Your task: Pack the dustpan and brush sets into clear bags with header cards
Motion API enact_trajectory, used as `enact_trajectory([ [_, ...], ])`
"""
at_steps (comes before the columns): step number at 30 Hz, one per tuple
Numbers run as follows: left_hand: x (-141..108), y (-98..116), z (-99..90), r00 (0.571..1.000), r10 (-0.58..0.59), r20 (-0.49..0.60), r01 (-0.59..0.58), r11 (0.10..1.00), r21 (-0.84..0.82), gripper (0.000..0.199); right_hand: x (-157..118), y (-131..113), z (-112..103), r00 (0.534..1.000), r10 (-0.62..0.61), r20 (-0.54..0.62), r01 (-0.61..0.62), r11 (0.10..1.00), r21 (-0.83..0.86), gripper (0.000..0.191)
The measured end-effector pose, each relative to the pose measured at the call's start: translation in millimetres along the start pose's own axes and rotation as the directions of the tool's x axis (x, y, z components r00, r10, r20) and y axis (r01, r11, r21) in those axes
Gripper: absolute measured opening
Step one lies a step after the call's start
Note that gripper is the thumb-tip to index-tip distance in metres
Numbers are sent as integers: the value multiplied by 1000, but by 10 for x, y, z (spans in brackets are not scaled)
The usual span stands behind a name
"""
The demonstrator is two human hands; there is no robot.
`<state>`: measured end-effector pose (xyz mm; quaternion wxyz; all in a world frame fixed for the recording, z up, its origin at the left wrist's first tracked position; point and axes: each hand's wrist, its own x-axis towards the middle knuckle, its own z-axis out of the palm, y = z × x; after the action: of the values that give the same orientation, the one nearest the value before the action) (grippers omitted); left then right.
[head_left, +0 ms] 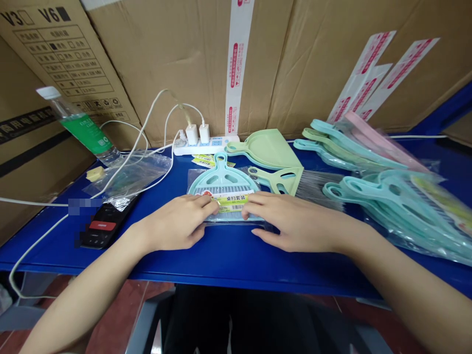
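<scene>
A light blue dustpan and brush set [222, 178] lies flat in a clear plastic bag in front of me. Across it sits a yellow-green label card [232, 200] with printed characters. My left hand [180, 219] has its curled fingers on the left end of the card and the bag. At the right end, my right hand [291, 221] presses with bent fingertips, its thumb lower and apart. The fingers hide both ends of the card. Just behind lie a green dustpan [275, 147] and a green brush [282, 181] with grey bristles, both unbagged.
Bagged blue sets [401, 201] are piled at right, with more blue, green and pink ones [379, 137] behind. A power strip [210, 146] with white chargers stands by the cardboard. Left are a bottle [86, 132], a phone [106, 223], cables and an empty plastic bag [143, 172].
</scene>
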<state>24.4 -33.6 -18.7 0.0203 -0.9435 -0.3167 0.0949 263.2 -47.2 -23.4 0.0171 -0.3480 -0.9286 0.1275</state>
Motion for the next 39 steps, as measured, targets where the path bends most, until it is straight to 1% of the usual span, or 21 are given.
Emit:
enact_trajectory([
  [5, 3, 45, -9, 1000, -28, 4, 28, 999, 25, 23, -9, -37, -7, 1000, 21, 14, -20, 999, -35, 13],
  [8, 8, 54, -3, 1000, -29, 2, 29, 999, 30, 25, -18, -33, 8, 1000, 21, 6, -21, 999, -44, 11],
  [11, 12, 45, 6, 1000, -26, 9, 26, 999, 23, 27, -20, -15, 22, 1000, 14, -5, -14, 999, -37, 10],
  [17, 1, 21, 12, 1000, -19, 6, 19, 1000, 9, 23, -8, -4, 10, 1000, 3, -14, -3, 1000, -20, 12],
  [23, 10, 22, 16, 1000, -18, 7, 18, 1000, -2, 23, -15, 1, 22, 1000, 1, -22, -1, 1000, -7, 13],
  [29, 13, 17, 21, 1000, -19, 2, 19, 1000, -5, 23, -12, 14, 30, 1000, 6, -8, -6, 1000, -8, 15],
  [39, 8, 19, 2, 1000, -8, -3, 8, 1000, 10, 20, -9, -9, 8, 1000, 6, -16, -6, 1000, -5, 14],
])
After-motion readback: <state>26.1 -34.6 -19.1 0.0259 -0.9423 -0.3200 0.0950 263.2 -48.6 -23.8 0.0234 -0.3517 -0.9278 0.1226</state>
